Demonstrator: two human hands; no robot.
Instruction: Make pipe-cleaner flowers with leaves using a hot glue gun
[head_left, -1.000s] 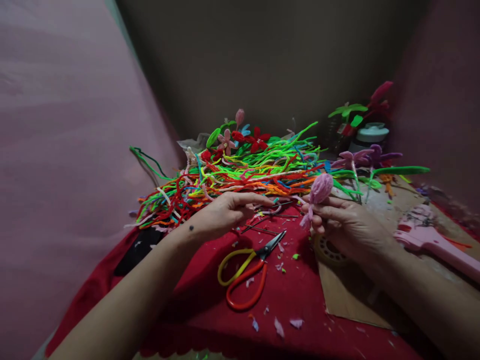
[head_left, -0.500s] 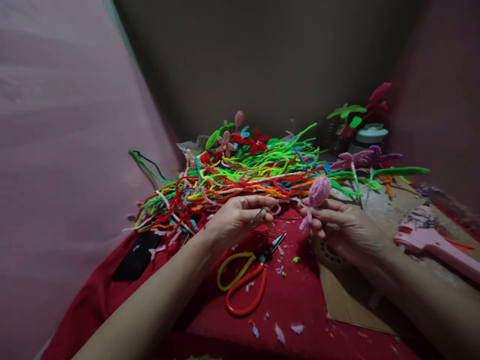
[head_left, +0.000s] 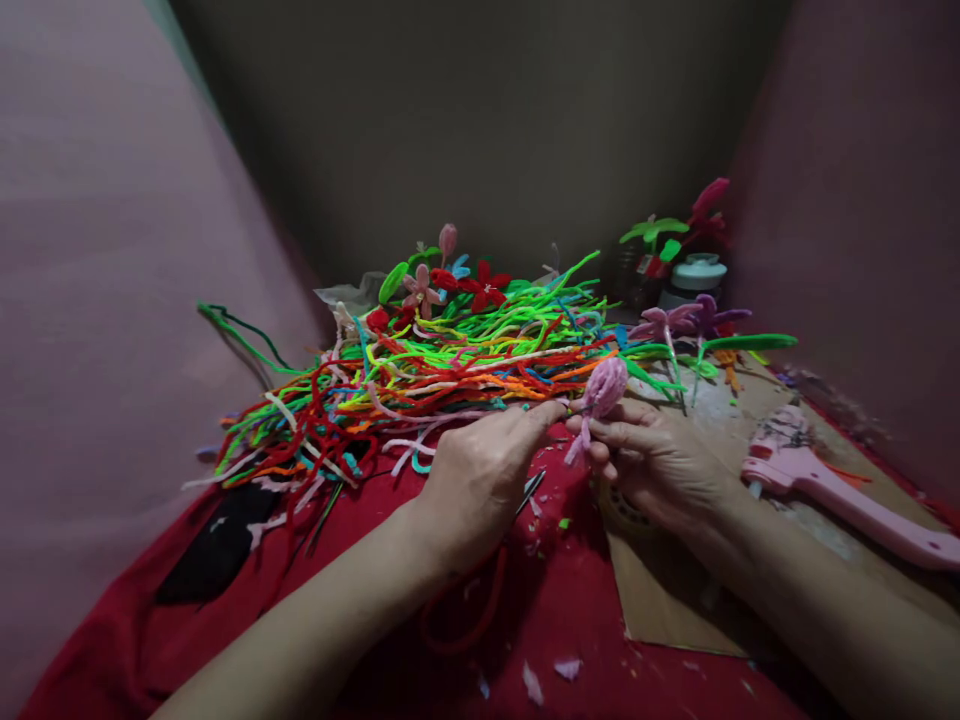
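A pink fuzzy pipe-cleaner flower bud (head_left: 605, 386) stands upright, its twisted tail pinched between the thumb and fingers of my right hand (head_left: 660, 460). My left hand (head_left: 480, 475) is closed, with its fingertips beside the base of the bud. A thin dark wire (head_left: 576, 410) runs from those fingertips to the bud's base. Beneath my left hand lie the scissors (head_left: 532, 488), mostly covered by the hand and its shadow. A yellowish roll (head_left: 621, 510) sits partly hidden under my right hand.
Colourful pipe cleaners (head_left: 465, 365) are heaped behind my hands, with finished flowers (head_left: 486, 288) on top. At right, a pink glue gun (head_left: 840, 500) rests on cardboard (head_left: 675, 610). A lidded jar (head_left: 697, 272) stands behind. A black flat object (head_left: 206, 550) lies left on red cloth (head_left: 360, 640).
My left hand has moved right with the thin wire, up to the bud's base, and now covers most of the scissors. The view has shifted slightly right. My right hand keeps its hold.
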